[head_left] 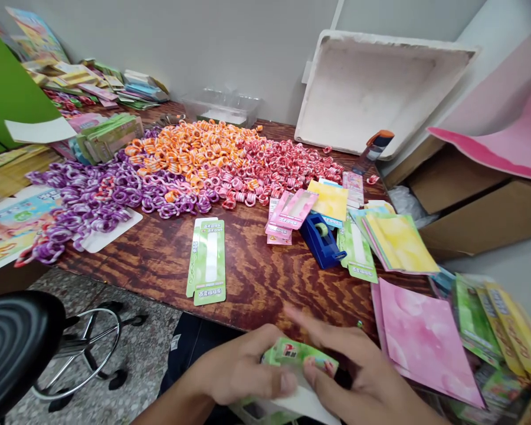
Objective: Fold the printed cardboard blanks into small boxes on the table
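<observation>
Near the bottom edge, my left hand [241, 372] and my right hand [358, 378] both grip a small green printed box [298, 354], held just in front of the wooden table [256, 277]. My left thumb presses on its near side; my right fingers stretch over its top. Two flat green card sleeves [207, 260] lie on the table ahead of my hands. A blue tape dispenser [321, 239] stands to their right, beside a few pink card boxes [289, 215].
Heaps of purple [88, 200], orange [190, 153] and red striped rings [283, 168] cover the table's far half. Pink [425, 342] and yellow sheets [400, 242] lie at right, cardboard boxes [478, 206] beyond. A black stool [17, 342] stands at lower left.
</observation>
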Action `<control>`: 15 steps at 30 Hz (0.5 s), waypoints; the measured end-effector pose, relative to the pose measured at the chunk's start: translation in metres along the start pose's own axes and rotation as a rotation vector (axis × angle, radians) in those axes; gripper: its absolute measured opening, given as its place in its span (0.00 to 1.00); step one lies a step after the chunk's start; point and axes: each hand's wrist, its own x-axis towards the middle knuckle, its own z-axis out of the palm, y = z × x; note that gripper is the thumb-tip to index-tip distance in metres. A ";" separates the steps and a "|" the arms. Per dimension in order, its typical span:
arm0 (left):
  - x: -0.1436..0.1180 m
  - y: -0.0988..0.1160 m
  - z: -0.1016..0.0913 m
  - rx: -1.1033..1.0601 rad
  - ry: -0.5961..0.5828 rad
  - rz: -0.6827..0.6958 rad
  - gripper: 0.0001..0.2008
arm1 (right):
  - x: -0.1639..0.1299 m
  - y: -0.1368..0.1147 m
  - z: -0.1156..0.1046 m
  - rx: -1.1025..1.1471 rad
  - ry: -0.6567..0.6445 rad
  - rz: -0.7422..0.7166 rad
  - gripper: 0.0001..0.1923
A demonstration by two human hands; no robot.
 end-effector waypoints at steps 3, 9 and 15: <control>0.002 0.004 0.002 0.020 -0.082 0.024 0.19 | 0.002 -0.003 0.009 0.128 -0.024 0.157 0.20; -0.004 -0.016 0.001 0.287 0.200 0.105 0.12 | 0.012 -0.013 -0.004 -0.051 -0.114 -0.080 0.12; -0.009 -0.021 0.004 0.250 0.231 -0.086 0.04 | 0.014 -0.011 -0.010 -0.227 -0.129 -0.283 0.15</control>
